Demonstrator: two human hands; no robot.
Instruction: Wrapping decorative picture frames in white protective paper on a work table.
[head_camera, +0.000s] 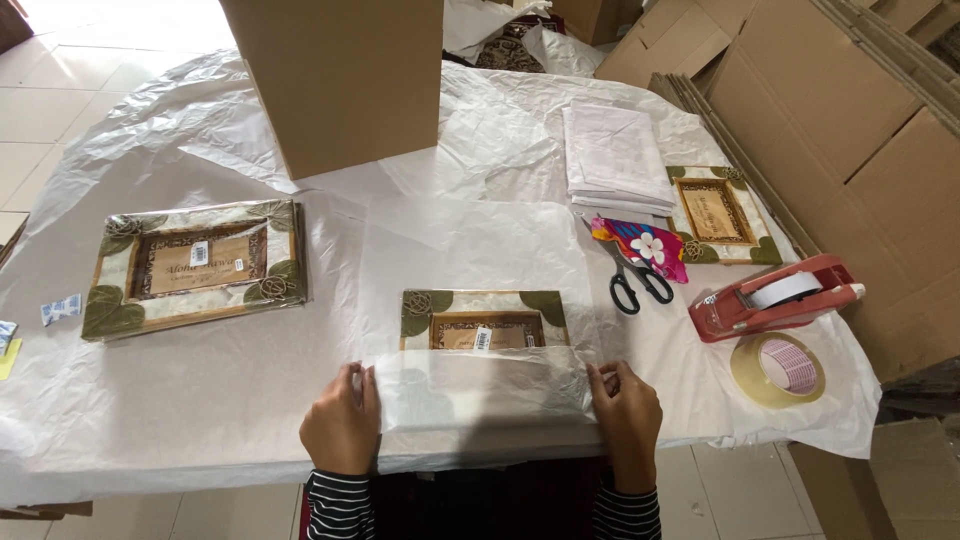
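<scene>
Left hand and right hand gripping edges of white tissue sheet, fingers curled, folding it up over lower half of picture frame lying at front centre of bench. Second frame lying well to left (unwrapped). Scissors, red tape dispenser, tape roll sitting at right. Cardboard box standing behind.

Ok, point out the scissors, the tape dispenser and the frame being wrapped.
scissors (640, 284): head view, black handles.
tape dispenser (775, 297): head view, red body.
frame (484, 320): head view, uncovered top half.
</scene>
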